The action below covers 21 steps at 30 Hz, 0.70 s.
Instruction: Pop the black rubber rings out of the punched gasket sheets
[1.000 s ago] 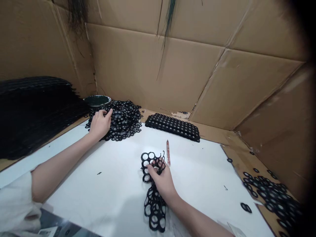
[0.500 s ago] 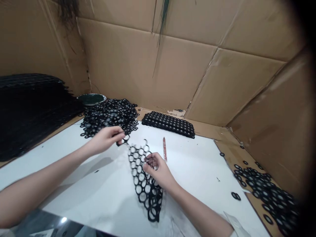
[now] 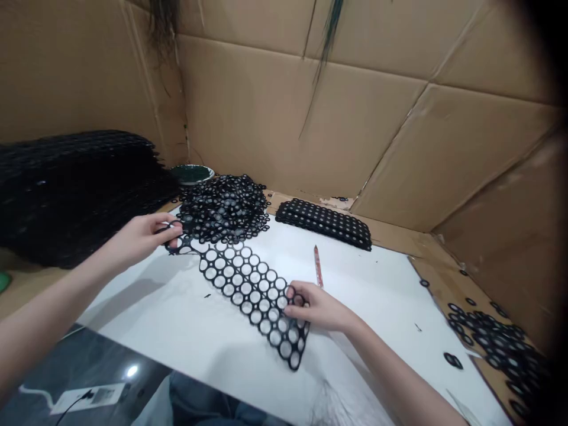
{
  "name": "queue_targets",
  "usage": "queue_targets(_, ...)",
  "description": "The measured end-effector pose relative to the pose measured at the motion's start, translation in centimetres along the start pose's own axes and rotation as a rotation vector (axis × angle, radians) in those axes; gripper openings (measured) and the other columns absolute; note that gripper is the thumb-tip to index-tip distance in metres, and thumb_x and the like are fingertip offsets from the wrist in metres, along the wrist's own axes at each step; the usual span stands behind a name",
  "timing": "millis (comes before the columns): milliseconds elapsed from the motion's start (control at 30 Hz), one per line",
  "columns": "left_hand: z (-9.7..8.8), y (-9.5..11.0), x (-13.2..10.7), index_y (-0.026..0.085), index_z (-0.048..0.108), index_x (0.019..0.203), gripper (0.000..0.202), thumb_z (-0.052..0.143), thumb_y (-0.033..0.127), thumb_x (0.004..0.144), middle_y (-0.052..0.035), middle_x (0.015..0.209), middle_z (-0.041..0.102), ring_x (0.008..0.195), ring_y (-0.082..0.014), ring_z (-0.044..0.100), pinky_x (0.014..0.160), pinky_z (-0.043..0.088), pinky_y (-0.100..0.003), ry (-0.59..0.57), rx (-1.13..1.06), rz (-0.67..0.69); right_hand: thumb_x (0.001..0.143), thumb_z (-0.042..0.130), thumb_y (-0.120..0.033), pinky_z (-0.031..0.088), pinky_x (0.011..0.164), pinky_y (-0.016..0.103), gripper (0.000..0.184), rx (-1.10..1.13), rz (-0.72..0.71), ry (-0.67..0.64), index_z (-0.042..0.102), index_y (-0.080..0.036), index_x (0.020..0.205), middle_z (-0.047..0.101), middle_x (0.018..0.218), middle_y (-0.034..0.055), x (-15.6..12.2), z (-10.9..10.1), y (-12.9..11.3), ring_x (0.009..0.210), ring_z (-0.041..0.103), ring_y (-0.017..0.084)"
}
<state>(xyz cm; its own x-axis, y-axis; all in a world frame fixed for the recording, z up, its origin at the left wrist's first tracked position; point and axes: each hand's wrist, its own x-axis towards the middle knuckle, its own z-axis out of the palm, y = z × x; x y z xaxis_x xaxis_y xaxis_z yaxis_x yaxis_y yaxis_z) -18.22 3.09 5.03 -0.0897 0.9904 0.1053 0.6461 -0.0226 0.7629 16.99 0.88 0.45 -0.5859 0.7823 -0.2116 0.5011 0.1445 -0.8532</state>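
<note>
A black mesh sheet of joined rings (image 3: 242,289) hangs diagonally between my hands, just over the white tabletop. My left hand (image 3: 142,238) pinches the narrow end at its upper left, beside a heap of loose black rings (image 3: 224,207). Near the lower right end, the thumb and fingers of my right hand (image 3: 318,305) close on the sheet's edge. The corner below that hand dangles. Behind my right hand lies a slim reddish pointed stick (image 3: 318,267), its exact kind unclear.
Patterned black ring sheets (image 3: 323,223) lie stacked at the back. A tall black stack (image 3: 80,195) fills the left, near a bowl (image 3: 193,174) with dark green contents. More loose rings (image 3: 497,340) are at right. Cardboard walls (image 3: 302,118) surround the white tabletop (image 3: 168,328).
My left hand has moved left, drawing the sheet's end with it. The bunched sheet is now stretched out between both hands. The view has shifted left.
</note>
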Motion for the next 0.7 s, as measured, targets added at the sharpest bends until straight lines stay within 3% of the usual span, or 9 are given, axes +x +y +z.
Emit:
queue_targets(200,-3.3,0.1,-1.7,0.020,0.055,0.083,0.028,0.051,0.045,0.071,0.0028,0.059,0.059,0.044,-0.0086,0.044,0.043,0.030,-0.019,0.262,0.035,-0.087,0.069,0.055,-0.044,0.028,0.039,0.019,0.028,-0.004,0.095,0.213,0.045,-0.018,0.068,0.049,0.051,-0.0040,3.3,-1.8,-2.8,0.037,0.041,0.006)
queue_targets(267,-4.7,0.1,-2.6,0.021,0.056,0.084,0.030,0.047,0.047,0.072,0.0018,0.064,0.061,0.044,-0.0095,0.045,0.043,0.030,-0.020,0.364,0.181,-0.086,0.065,0.059,-0.044,0.030,0.041,0.019,0.029,-0.021,0.022,0.251,0.047,-0.017,0.065,0.049,0.051,-0.0035,5.3,-3.1,-4.1,0.041,0.043,0.007)
queue_targets(400,-7.6,-0.5,-3.7,0.019,0.058,0.080,0.026,0.042,0.039,0.076,-0.0027,0.075,0.063,0.068,-0.0176,0.055,0.061,0.036,-0.025,0.595,0.697,0.055,0.064,0.062,-0.033,0.038,0.051,0.021,0.022,0.086,-0.232,0.186,0.050,-0.017,0.072,0.055,0.061,-0.0016,11.2,-6.0,-7.4,0.051,0.048,0.007)
queue_targets(467,-8.9,-0.5,-4.2,0.018,0.057,0.085,0.026,0.039,0.035,0.078,-0.0045,0.076,0.062,0.075,-0.0207,0.054,0.067,0.034,-0.029,0.669,0.904,0.069,0.063,0.062,-0.026,0.038,0.051,0.021,0.018,0.113,-0.307,0.173,0.050,-0.017,0.072,0.053,0.061,-0.0020,14.8,-7.1,-9.7,0.051,0.048,0.007)
queue_targets(567,-10.8,0.2,-4.8,0.017,0.048,0.110,0.034,0.036,0.031,0.081,-0.0053,0.079,0.061,0.078,-0.0220,0.053,0.074,0.031,-0.032,0.809,1.066,0.037,0.062,0.061,-0.018,0.039,0.051,0.024,0.018,0.127,-0.344,0.227,0.045,-0.017,0.071,0.052,0.058,-0.0017,20.5,-7.9,-14.3,0.050,0.051,0.009)
queue_targets(633,-12.1,0.9,-5.2,0.019,0.039,0.120,0.039,0.031,0.029,0.083,-0.0060,0.080,0.061,0.079,-0.0225,0.051,0.075,0.028,-0.034,0.906,1.156,0.019,0.063,0.060,-0.014,0.037,0.049,0.023,0.022,0.104,-0.362,0.464,0.043,-0.017,0.078,0.049,0.056,-0.0032,24.1,-7.6,-17.8,0.047,0.050,0.009)
queue_targets(700,-13.4,1.2,-5.3,0.021,0.043,0.117,0.037,0.026,0.026,0.085,-0.0072,0.079,0.061,0.081,-0.0240,0.050,0.075,0.026,-0.036,0.971,1.255,-0.004,0.067,0.055,-0.013,0.038,0.051,0.024,0.023,0.108,-0.429,0.588,0.042,-0.017,0.085,0.048,0.060,-0.0032,27.5,-6.6,-21.6,0.051,0.050,0.010)
